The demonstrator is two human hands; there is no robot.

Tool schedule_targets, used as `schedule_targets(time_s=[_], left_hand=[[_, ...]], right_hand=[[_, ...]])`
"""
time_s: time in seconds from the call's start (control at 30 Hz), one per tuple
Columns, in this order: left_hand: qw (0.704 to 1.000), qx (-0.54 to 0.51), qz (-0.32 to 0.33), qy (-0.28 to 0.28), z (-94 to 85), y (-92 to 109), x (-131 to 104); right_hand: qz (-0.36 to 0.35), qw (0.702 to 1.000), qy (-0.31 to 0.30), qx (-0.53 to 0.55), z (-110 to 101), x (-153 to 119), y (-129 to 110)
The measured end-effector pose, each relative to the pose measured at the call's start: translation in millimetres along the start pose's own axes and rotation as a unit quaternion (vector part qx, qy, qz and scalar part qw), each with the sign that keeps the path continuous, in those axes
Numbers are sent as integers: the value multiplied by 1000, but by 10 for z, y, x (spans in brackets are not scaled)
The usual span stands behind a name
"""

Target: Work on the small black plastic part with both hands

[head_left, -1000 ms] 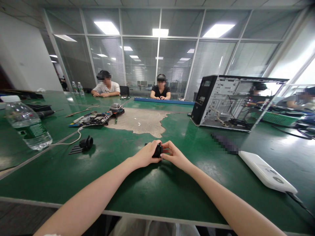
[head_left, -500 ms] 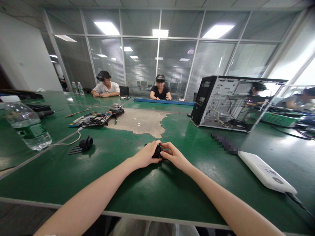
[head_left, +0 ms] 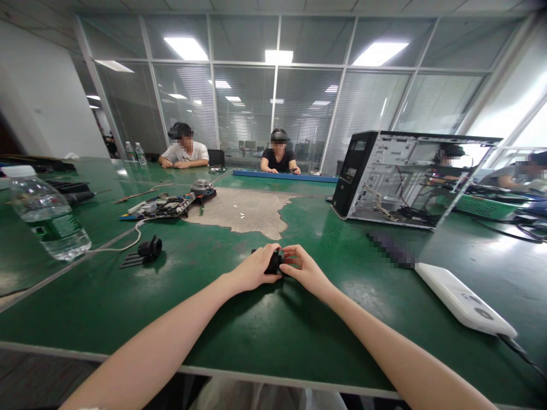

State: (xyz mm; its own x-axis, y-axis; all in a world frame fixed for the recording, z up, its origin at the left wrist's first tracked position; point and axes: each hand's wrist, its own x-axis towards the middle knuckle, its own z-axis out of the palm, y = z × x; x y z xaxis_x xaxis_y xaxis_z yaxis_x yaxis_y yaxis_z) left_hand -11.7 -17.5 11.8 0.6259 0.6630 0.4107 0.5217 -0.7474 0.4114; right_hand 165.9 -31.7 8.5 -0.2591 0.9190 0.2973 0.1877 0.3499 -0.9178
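Head view: the left hand [head_left: 254, 267] and right hand [head_left: 301, 267] both grip a small black part [head_left: 273, 262] between them at centre, just above the green table [head_left: 256, 336]. A water bottle [head_left: 45, 213] lies at nine o'clock, a computer case [head_left: 397, 176] at two o'clock.

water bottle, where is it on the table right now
In the head view the water bottle lies on its side at the far left of the green table, left of the small black part with a white cable and well away from both hands.
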Motion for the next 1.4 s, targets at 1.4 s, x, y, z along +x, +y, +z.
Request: schedule_targets(time_s=[1.4], left_hand=[[1000,1,13,24,40,28,-1]], right_hand=[[37,992,-18,116,55,-15,-12]])
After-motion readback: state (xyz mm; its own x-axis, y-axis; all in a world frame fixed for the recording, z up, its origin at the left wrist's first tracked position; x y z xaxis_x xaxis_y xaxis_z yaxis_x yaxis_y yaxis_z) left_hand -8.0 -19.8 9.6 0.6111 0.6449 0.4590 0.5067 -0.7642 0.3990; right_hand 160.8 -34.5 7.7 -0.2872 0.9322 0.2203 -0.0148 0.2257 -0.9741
